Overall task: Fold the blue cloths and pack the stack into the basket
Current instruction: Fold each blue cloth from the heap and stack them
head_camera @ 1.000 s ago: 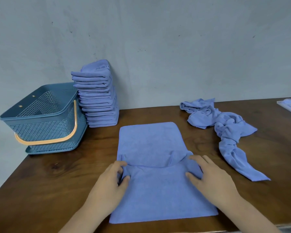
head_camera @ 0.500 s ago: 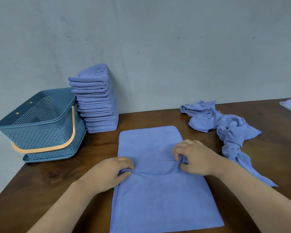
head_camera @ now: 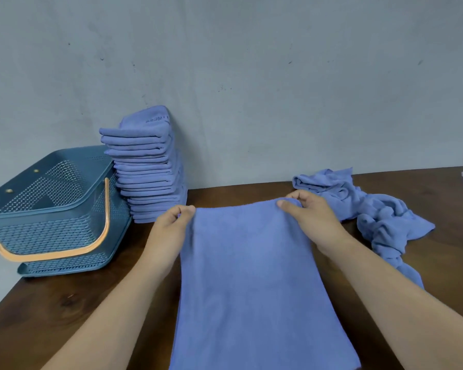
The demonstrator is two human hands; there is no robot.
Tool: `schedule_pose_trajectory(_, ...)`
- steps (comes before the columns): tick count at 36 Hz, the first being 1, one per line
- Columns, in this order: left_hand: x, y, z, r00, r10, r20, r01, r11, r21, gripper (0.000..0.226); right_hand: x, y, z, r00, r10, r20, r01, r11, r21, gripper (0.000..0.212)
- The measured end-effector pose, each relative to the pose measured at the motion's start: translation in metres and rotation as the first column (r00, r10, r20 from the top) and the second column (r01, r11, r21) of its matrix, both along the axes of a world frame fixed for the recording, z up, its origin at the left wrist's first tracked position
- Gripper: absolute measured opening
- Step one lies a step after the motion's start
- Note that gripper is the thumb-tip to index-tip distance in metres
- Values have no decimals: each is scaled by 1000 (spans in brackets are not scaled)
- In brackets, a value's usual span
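Two hands now pinch the far corners of the blue cloth (head_camera: pixel 251 284), which runs from the near table (head_camera: pixel 64 316) edge up to the fingertips. The left hand (head_camera: pixel 171 228) nips its corner between thumb and curled fingers, and the right hand (head_camera: pixel 310 217) does the same. Half a second ago both pinched a ridge across the cloth's middle; that grip has travelled outward to the far edge, so this fold looks nearly laid and the cloth is probably being drawn straight. Beyond the left fingers stands the stack of folded cloths (head_camera: pixel 150 180), its top one bearing raised lettering too faint to read, with the basket (head_camera: pixel 51 209) to their left, not yet packed. Unfolded cloths (head_camera: pixel 380 217) lie just right of the right fingers.
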State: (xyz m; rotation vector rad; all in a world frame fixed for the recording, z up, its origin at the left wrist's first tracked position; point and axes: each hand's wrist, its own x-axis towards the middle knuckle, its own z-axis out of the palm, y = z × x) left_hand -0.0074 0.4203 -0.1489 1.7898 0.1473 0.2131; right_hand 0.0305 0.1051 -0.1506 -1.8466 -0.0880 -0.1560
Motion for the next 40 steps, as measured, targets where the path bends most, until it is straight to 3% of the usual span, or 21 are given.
schedule_pose_trajectory(3, 21, -2, -11, 989, 130, -65, -123, 987, 105, 25, 28, 7, -20, 996, -63, -58, 57, 994, -98, 26)
schedule_pose_trajectory(7, 23, 1, -44, 983, 119, -139, -90, 975, 204, 40, 23, 9, -56, 991, -92, -101, 65, 967, -245, 51)
schedule_pose_trajectory(11, 18, 12, -66, 997, 64, -47, -55, 981, 184, 39, 4, 3, -69, 998, -59, 26, 64, 971, -230, 37)
schedule_pose_trajectory(14, 16, 13, -72, 999, -19, -28, 25, 966, 257, 31, 2, 2, -72, 998, -35, 49, 48, 955, -293, 25)
schedule_pose_trajectory(18, 15, 8, -74, 999, -37, -18, 41, 925, 378, 26, 9, 3, -81, 996, -48, 79, 72, 938, -338, 34)
schedule_pose_trajectory(26, 18, 8, -81, 999, -18, 36, 6, 949, 316, 22, 14, 1, -81, 990, -100, 101, 124, 953, -275, 37)
schedule_pose_trajectory(30, 13, 5, -75, 993, 30, 112, -60, 960, 272, 25, 16, 3, -78, 998, -15, 65, 41, 906, -422, 59)
schedule_pose_trajectory(33, 13, 3, -69, 995, 30, 98, -62, 941, 334, 43, 16, 3, -79, 999, 29, 37, -5, 850, -527, 67)
schedule_pose_trajectory(36, 13, 1, -70, 997, -58, 52, 27, 883, 468, 53, 15, 3, -82, 997, 35, 69, 5, 861, -509, 57)
schedule_pose_trajectory(40, 12, 1, -75, 993, -112, 31, 74, 809, 583, 44, 15, 3, -84, 994, 9, 111, 46, 875, -482, 34)
